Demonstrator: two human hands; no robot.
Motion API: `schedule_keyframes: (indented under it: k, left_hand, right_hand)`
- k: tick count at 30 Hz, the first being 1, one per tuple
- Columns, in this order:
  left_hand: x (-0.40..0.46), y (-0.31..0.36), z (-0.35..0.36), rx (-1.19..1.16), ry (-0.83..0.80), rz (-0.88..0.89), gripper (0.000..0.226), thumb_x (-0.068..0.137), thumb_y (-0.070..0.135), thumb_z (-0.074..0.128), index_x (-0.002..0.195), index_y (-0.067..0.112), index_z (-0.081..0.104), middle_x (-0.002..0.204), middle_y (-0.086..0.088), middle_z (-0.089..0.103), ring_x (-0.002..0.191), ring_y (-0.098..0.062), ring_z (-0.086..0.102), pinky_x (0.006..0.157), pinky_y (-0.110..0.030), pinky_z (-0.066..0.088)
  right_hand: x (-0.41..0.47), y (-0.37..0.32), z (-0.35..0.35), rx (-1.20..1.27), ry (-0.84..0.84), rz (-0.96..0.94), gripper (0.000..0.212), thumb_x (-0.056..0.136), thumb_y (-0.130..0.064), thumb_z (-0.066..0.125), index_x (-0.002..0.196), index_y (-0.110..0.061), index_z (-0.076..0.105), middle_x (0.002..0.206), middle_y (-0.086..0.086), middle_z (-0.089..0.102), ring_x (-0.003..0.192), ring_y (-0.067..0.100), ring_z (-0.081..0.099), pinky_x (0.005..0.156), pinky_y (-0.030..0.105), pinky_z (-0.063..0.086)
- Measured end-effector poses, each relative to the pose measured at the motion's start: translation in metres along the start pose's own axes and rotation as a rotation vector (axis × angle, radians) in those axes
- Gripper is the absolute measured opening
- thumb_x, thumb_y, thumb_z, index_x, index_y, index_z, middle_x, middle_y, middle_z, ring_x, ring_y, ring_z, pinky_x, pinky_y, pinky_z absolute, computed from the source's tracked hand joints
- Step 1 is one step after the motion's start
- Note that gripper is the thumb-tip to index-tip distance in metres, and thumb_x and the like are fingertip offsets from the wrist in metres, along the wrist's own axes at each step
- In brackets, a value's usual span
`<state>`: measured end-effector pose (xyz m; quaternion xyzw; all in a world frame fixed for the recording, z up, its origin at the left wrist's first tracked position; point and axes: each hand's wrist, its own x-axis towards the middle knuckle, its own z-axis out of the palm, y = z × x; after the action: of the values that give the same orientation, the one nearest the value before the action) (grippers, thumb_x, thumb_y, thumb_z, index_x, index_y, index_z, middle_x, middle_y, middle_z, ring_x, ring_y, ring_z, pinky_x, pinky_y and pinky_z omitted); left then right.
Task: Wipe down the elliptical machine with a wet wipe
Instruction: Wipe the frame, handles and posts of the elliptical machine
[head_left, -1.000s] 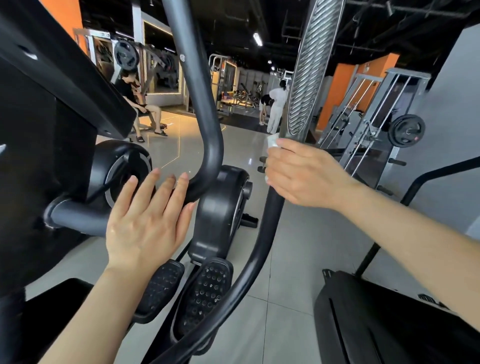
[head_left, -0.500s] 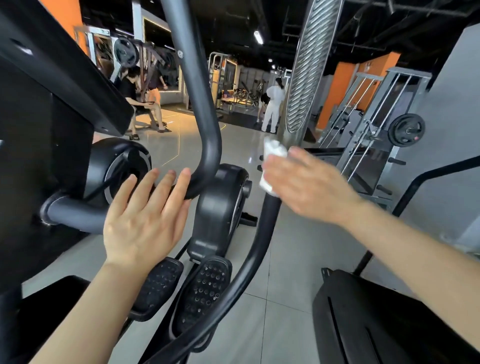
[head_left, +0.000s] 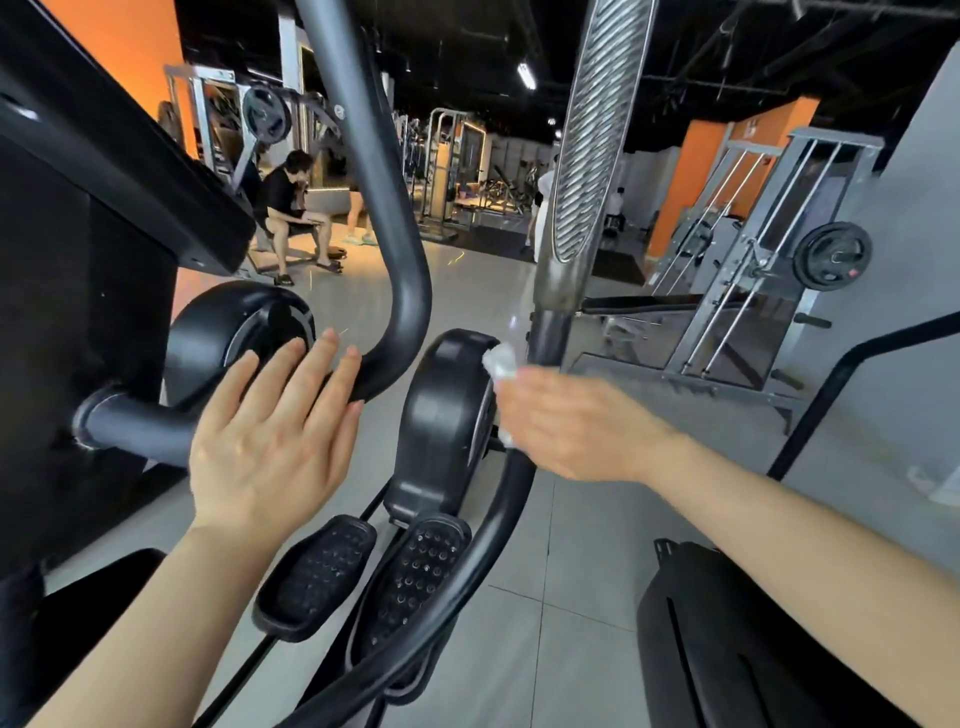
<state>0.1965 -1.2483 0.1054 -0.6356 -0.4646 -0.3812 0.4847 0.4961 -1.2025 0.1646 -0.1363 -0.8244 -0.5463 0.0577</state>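
Head view puts you mid-wipe on the elliptical machine (head_left: 441, 415): your right hand (head_left: 576, 426) is wrapped around the curved right arm bar (head_left: 498, 525), just below the ribbed grip (head_left: 592, 156), with the wet wipe (head_left: 500, 364) bunched between your fingers and the bar. Judging from this, your next move is to carry the wipe further down that bar, keeping it pressed on the metal. Your left hand (head_left: 270, 441) is spread flat, fingers straight, holding nothing; whether its fingertips touch the left bar's bend (head_left: 400, 332) is unclear.
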Motion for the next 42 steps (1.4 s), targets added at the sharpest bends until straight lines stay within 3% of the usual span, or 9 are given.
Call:
schedule_keyframes:
  k: [4, 8, 15, 18, 21, 27, 32, 37, 42]
  left_hand:
    - [0.002, 0.002, 0.000, 0.011, 0.004, -0.024, 0.036, 0.099, 0.024, 0.051, 0.129, 0.008, 0.062, 0.131, -0.012, 0.062, 0.114, -0.033, 0.063, 0.097, -0.046, 0.044]
    - [0.002, 0.001, 0.000, 0.010, -0.002, 0.005, 0.036, 0.099, 0.019, 0.049, 0.131, 0.007, 0.060, 0.133, -0.013, 0.060, 0.114, -0.034, 0.062, 0.097, -0.047, 0.044]
    - [0.000, 0.000, 0.000, 0.022, 0.004, -0.003, 0.036, 0.098, 0.022, 0.050, 0.129, 0.008, 0.061, 0.134, -0.013, 0.060, 0.095, -0.032, 0.066, 0.091, -0.045, 0.048]
    - [-0.001, 0.001, -0.001, 0.011, -0.023, 0.015, 0.037, 0.099, 0.024, 0.049, 0.130, 0.007, 0.060, 0.134, -0.013, 0.059, 0.094, -0.032, 0.065, 0.092, -0.047, 0.048]
    - [0.001, 0.001, -0.001, 0.026, -0.019, -0.001, 0.036, 0.099, 0.024, 0.049, 0.129, 0.007, 0.061, 0.132, -0.013, 0.061, 0.095, -0.032, 0.066, 0.091, -0.047, 0.048]
    - [0.001, 0.002, -0.001, 0.038, 0.001, 0.003, 0.036, 0.098, 0.024, 0.051, 0.128, 0.007, 0.062, 0.130, -0.013, 0.062, 0.097, -0.033, 0.066, 0.091, -0.047, 0.048]
    - [0.001, 0.003, -0.001, 0.034, -0.016, -0.009, 0.036, 0.098, 0.025, 0.051, 0.128, 0.008, 0.063, 0.132, -0.013, 0.061, 0.098, -0.034, 0.066, 0.091, -0.047, 0.047]
    - [0.001, 0.003, -0.002, 0.028, -0.027, -0.006, 0.037, 0.099, 0.025, 0.050, 0.129, 0.008, 0.061, 0.137, -0.012, 0.058, 0.111, -0.034, 0.062, 0.092, -0.047, 0.046]
    - [0.002, 0.003, -0.003, 0.046, -0.029, 0.002, 0.037, 0.100, 0.026, 0.048, 0.130, 0.008, 0.060, 0.139, -0.013, 0.056, 0.121, -0.036, 0.057, 0.095, -0.047, 0.044]
  right_hand:
    - [0.020, 0.081, -0.027, -0.127, 0.173, 0.051, 0.026, 0.098, -0.013, 0.049, 0.107, -0.001, 0.070, 0.114, 0.013, 0.069, 0.112, 0.028, 0.063, 0.115, 0.041, 0.026]
    - [0.015, 0.069, -0.017, -0.075, 0.289, 0.185, 0.022, 0.096, -0.009, 0.055, 0.109, -0.003, 0.071, 0.119, 0.010, 0.068, 0.120, 0.025, 0.058, 0.117, 0.040, 0.027]
    - [-0.014, -0.067, 0.028, 0.183, 0.056, 0.263, 0.020, 0.089, -0.001, 0.055, 0.093, -0.007, 0.074, 0.101, 0.005, 0.071, 0.117, 0.021, 0.051, 0.121, 0.035, 0.018]
    - [-0.007, -0.048, 0.018, 0.173, 0.068, 0.215, 0.017, 0.091, -0.008, 0.056, 0.093, -0.008, 0.073, 0.103, 0.005, 0.070, 0.114, 0.021, 0.057, 0.118, 0.034, 0.025]
    - [0.005, 0.009, -0.015, 0.112, 0.208, 0.303, 0.021, 0.094, -0.018, 0.057, 0.104, -0.006, 0.071, 0.109, 0.006, 0.069, 0.106, 0.022, 0.055, 0.100, 0.035, 0.041]
    - [0.021, 0.028, -0.037, 0.096, 0.194, 0.342, 0.019, 0.086, -0.002, 0.061, 0.104, -0.004, 0.069, 0.112, 0.008, 0.067, 0.091, 0.026, 0.059, 0.073, 0.034, 0.040]
    - [0.005, 0.011, -0.039, 0.037, 0.186, 0.310, 0.018, 0.095, -0.003, 0.055, 0.091, -0.007, 0.071, 0.118, 0.008, 0.067, 0.113, 0.026, 0.061, 0.107, 0.037, 0.039]
    - [-0.006, 0.012, -0.027, 0.049, 0.109, 0.284, 0.025, 0.099, -0.007, 0.044, 0.092, -0.008, 0.069, 0.122, 0.012, 0.065, 0.124, 0.028, 0.055, 0.117, 0.042, 0.027]
    - [-0.008, -0.035, 0.002, 0.142, -0.159, 0.303, 0.057, 0.101, -0.052, 0.034, 0.118, -0.010, 0.067, 0.119, 0.008, 0.066, 0.132, 0.025, 0.040, 0.121, 0.041, 0.010]
